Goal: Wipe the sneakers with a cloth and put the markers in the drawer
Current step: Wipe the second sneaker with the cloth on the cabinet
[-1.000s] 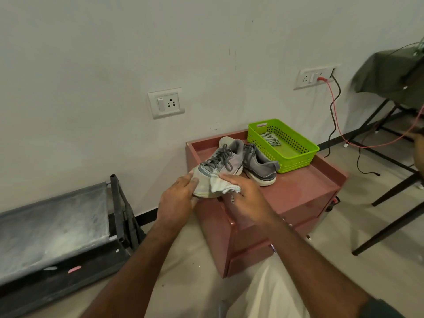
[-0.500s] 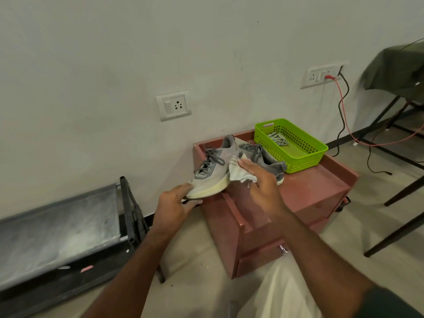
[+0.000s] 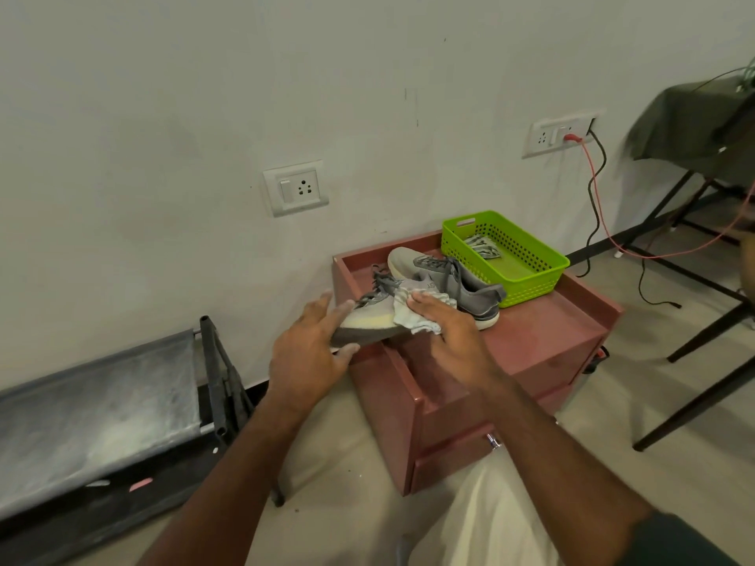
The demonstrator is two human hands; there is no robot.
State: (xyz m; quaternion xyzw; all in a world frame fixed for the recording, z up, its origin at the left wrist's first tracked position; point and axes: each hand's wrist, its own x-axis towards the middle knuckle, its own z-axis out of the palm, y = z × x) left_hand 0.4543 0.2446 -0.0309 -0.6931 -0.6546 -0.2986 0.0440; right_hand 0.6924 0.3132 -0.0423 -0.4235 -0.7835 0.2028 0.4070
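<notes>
My left hand (image 3: 312,353) grips the toe end of a grey sneaker (image 3: 369,318), tilted so its dark sole faces me, at the front left corner of the red cabinet (image 3: 543,332). My right hand (image 3: 449,330) presses a pale cloth (image 3: 412,310) against the side of that sneaker. The second grey sneaker (image 3: 453,279) rests on the cabinet top just behind. A green basket (image 3: 527,275) at the back right holds some striped items (image 3: 482,247); I cannot tell what they are. The cabinet's drawers are shut, one with a metal handle (image 3: 493,441).
A grey folding cot (image 3: 102,406) with a black frame stands on the floor at left. Dark table legs (image 3: 694,398) and a green-draped table (image 3: 694,124) are at right. Red and black cables (image 3: 596,206) hang from a wall socket.
The held sneaker has tipped further, so its sole now faces me. My right hand has slid the cloth along its side, back towards the toe, and my left hand's grip has shifted.
</notes>
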